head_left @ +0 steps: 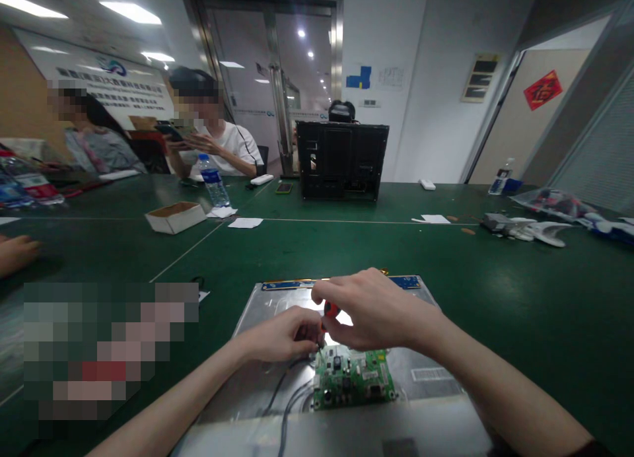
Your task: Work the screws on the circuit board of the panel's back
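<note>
My right hand [379,308] is closed around the red handle of a screwdriver [331,309], held upright with most of it hidden by the fingers. Beside it, my left hand [287,335] has its fingers pinched together near the upper left corner of a green circuit board [352,376]; what they hold, if anything, is hidden. The board lies on the silver metal back of a flat display panel [430,358]. Along the panel's far edge runs a narrow blue circuit strip [409,282]. Black cables [283,386] come from the board's left side.
The green table [446,259] carries a white box [176,217], a water bottle [214,181], paper [246,223] and a black monitor casing [343,161]. Plastic bags and scraps [525,228] lie at right. Two people sit across at left; another person's hand [18,253] rests at the left edge.
</note>
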A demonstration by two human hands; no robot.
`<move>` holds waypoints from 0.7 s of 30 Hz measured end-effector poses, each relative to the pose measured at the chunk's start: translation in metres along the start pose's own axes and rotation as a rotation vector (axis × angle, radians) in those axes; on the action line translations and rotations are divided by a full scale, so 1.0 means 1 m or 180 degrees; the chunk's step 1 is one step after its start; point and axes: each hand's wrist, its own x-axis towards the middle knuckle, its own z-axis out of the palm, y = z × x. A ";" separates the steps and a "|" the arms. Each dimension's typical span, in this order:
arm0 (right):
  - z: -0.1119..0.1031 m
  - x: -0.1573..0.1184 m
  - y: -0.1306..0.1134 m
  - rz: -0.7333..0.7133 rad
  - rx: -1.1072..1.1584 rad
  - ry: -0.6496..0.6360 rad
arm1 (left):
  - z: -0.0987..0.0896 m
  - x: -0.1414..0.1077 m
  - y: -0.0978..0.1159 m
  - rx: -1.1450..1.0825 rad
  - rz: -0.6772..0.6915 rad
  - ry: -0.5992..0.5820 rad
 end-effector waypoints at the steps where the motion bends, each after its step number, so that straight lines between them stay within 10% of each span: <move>1: 0.000 0.000 0.000 0.0016 -0.0026 -0.0006 | -0.001 0.000 0.001 0.0013 0.0011 -0.0023; 21: 0.000 0.001 0.001 0.0227 -0.0119 -0.0125 | -0.003 0.000 0.006 0.0014 0.0088 -0.0170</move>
